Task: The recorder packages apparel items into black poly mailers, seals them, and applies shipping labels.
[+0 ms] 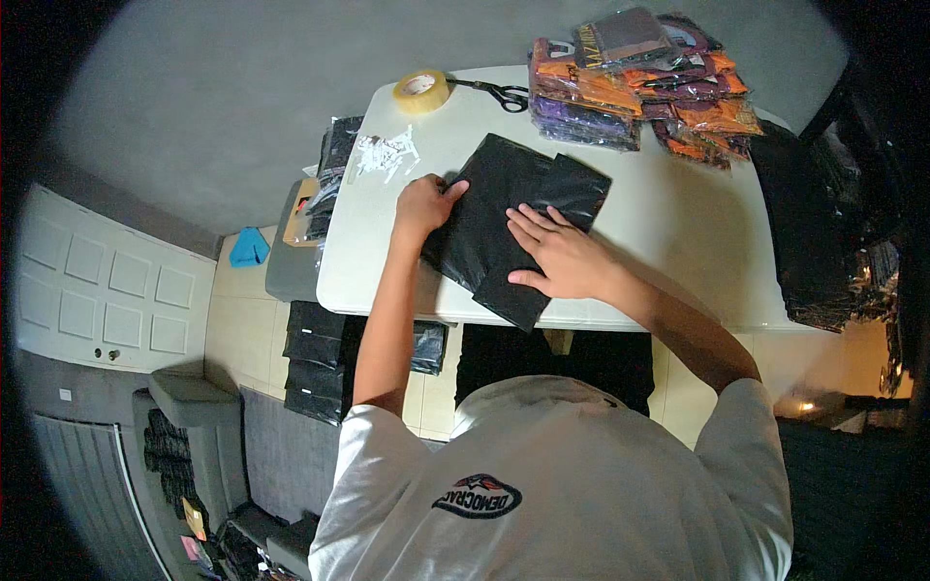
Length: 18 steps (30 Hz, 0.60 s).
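Note:
A black plastic mailing bag lies slanted on the white table, its near corner sticking out past the table's front edge. My left hand grips the bag's left edge, thumb on top and fingers curled at the rim. Spread flat on the right part of the bag is my right hand, pressing on a folded-over strip or second layer. Whether anything is inside the bag cannot be seen.
A roll of clear tape, black scissors and scattered white paper slips lie along the back left. Plastic-wrapped garments are piled at the back right. Black packages hang at the right edge; others are stacked below left.

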Motion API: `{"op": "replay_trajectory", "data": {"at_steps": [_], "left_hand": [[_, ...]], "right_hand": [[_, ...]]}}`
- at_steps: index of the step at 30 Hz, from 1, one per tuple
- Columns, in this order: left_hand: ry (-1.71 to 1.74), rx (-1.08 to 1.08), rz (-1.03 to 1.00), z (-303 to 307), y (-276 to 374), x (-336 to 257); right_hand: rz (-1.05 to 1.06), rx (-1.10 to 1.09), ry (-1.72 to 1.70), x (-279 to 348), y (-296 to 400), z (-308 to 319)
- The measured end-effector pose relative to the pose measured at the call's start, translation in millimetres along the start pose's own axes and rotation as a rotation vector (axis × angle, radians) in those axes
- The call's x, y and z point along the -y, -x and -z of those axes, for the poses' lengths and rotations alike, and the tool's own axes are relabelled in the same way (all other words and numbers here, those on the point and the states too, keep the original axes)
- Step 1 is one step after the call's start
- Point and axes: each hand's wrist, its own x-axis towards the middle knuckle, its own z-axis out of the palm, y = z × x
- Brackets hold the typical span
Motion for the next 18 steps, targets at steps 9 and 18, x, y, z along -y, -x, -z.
{"op": "replay_trajectory", "data": {"at_steps": [9, 18], "left_hand": [[0.232, 0.538, 0.077, 20, -45, 15], [0.552, 0.405, 0.163, 6, -22, 35]], "right_hand": [[0.099, 0.012, 0.012, 9, 11, 6], [-0.037, -0.081, -0.067, -5, 6, 24]]}}
